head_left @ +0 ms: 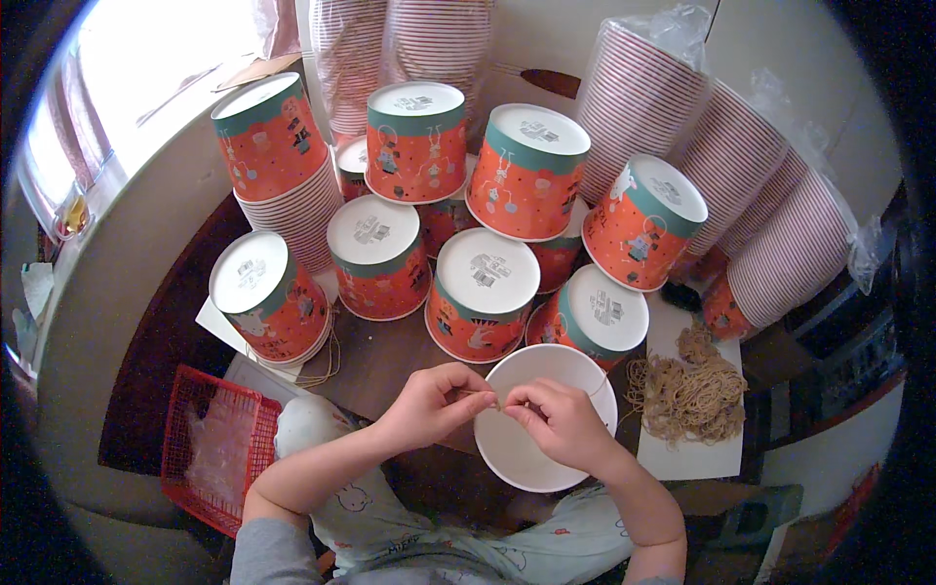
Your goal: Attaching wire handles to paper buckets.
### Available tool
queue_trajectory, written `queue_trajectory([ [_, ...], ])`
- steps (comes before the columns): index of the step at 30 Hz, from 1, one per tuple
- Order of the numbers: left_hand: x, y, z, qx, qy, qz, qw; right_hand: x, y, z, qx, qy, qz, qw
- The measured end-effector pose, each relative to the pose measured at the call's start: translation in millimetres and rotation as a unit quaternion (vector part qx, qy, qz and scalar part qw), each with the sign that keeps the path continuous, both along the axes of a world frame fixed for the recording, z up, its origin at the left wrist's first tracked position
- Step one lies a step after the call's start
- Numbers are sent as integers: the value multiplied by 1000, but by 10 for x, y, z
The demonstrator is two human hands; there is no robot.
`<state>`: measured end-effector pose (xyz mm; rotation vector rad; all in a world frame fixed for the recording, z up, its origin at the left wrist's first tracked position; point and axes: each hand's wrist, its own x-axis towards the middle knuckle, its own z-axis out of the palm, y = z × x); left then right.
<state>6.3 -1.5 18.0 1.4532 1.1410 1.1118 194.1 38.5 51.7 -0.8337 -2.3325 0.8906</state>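
Both hands pinch, thumb against forefinger, and nearly meet: the left hand [436, 400] and the right hand [559, 419] are clamped on a thin bit of twine [499, 406], mostly hidden between them. Directly below the grip, a white bucket [531, 466] stands with its mouth facing up. Right of the grip, a tangled heap of twine [694, 395] lies on a white sheet [682, 460]. Beyond the grip, upturned orange-and-green buckets [468, 327] crowd the table [375, 366], with nested stacks [639, 97] behind. Left of it, lower down, sits a red basket [263, 444].
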Motion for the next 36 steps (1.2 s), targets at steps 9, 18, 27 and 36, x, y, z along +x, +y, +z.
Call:
queue_trajectory([
  [9, -17, -16, 91, -51, -41, 2, 998, 0, -6, -42, -50, -2, 5, 999],
  [18, -62, 18, 25, 77, 7, 2, 997, 7, -24, -25, -29, 41, -35, 998],
  [27, -48, -42, 85, -83, -21, -32, 996, -26, -43, -57, 90, 42, -14, 995],
  [36, -39, -58, 63, -44, -44, -32, 998, -37, -43, -42, 103, 37, -18, 994],
])
